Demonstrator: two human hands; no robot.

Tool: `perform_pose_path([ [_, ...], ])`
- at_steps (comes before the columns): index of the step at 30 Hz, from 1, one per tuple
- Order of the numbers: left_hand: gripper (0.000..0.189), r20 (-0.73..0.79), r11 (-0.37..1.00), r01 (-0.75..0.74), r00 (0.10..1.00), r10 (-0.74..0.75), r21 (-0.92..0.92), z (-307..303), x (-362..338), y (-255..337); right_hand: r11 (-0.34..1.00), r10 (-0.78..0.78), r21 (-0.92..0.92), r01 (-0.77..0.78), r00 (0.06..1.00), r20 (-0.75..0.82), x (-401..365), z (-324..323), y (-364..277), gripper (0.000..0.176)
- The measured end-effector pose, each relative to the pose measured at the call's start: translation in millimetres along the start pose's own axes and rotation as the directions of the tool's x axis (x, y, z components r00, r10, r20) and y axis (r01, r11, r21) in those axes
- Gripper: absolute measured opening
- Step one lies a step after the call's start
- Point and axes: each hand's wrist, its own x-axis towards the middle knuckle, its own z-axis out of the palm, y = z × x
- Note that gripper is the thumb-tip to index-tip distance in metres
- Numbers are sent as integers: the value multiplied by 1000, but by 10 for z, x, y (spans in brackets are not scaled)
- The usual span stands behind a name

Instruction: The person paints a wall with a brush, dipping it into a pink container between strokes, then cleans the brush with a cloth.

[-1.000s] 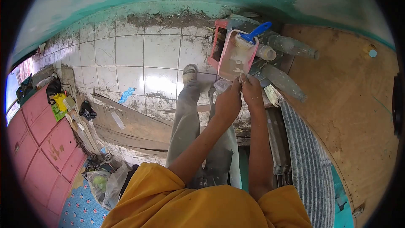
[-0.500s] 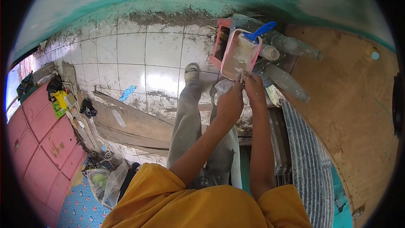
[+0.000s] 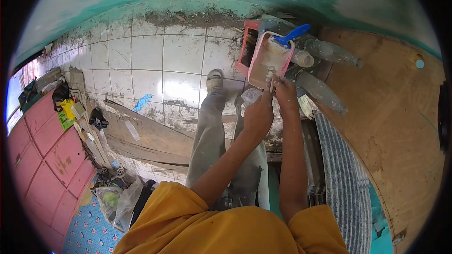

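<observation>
Over the near edge of a pink tray (image 3: 251, 68), my left hand (image 3: 259, 115) is closed around a thin grey tool (image 3: 270, 81). Its kind is too small to make out. My right hand (image 3: 285, 95) is beside it, fingers pinched at the tool's upper end. Whitish paste (image 3: 278, 61) coats the inside of the tray. At the tray's far end rests a blue-handled tool (image 3: 296, 31), its working end down in the paste. A clear plastic bag or cup (image 3: 251, 95) is just left of my left hand.
A red plastic stool or crate (image 3: 243, 49) shows behind the tray, with dusty bottles (image 3: 325, 91) to the right. Wooden boards (image 3: 141, 136) lie on the tiled floor at left. Corrugated sheets (image 3: 341, 178) and a brown wooden panel (image 3: 391, 113) are on my right.
Both hands have shifted very slightly, and more of the grey tool shows above the fingers. The tray appears a few pixels further right.
</observation>
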Motion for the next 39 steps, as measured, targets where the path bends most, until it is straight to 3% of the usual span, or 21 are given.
perform_pose_path([
  [12,26,20,1000,-1,1000,1,-4,32,4,-13,999,6,42,-8,999,32,98,-23,40,23],
  [14,14,-56,999,-51,997,50,-17,54,2,-15,999,15,46,-16,999,34,87,-18,-2,22],
  [20,14,-17,1000,-5,1000,5,-24,-4,16,35,999,33,37,-34,999,35,106,-2,-30,25],
  [27,9,-76,995,-20,997,13,-95,-15,110,5,997,-12,83,2,993,114,101,7,-140,29],
  [39,9,-116,995,-19,993,7,-103,78,133,-75,998,1,57,-2,1000,16,-89,46,-128,28],
])
